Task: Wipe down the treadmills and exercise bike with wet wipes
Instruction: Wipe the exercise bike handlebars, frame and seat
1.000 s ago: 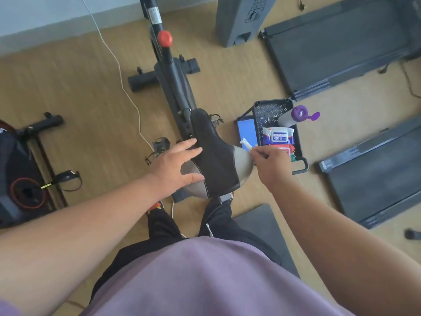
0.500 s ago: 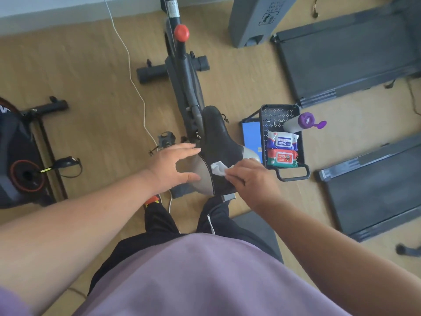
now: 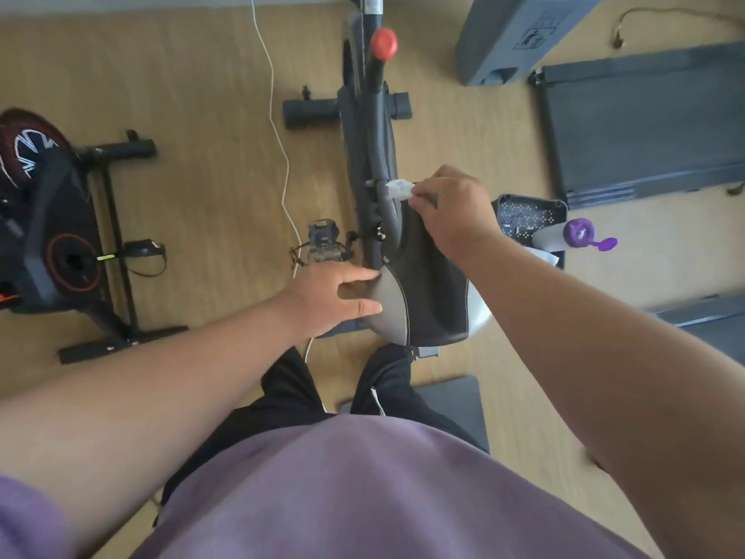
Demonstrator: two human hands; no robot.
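A dark exercise bike [image 3: 369, 127] with a red knob [image 3: 383, 43] stands in front of me. Its black and grey saddle [image 3: 427, 296] is just below my hands. My right hand [image 3: 451, 211] pinches a white wet wipe [image 3: 399, 189] at the saddle's front tip, against the frame tube. My left hand [image 3: 330, 294] rests with spread fingers on the grey left side of the saddle. One treadmill [image 3: 645, 119] lies at the upper right, and the edge of another treadmill [image 3: 709, 320] shows at the right.
A black perforated basket [image 3: 528, 211] with a purple-capped bottle [image 3: 580, 234] sits on the floor right of the saddle. A second exercise bike [image 3: 52, 236] stands at the left. A white cable [image 3: 278, 127] runs along the floor. A grey box [image 3: 520, 30] stands at top right.
My right hand has carried the wipe from the saddle's rear right, across its top, forward to the front tip. My left hand has stayed on the saddle's left side.
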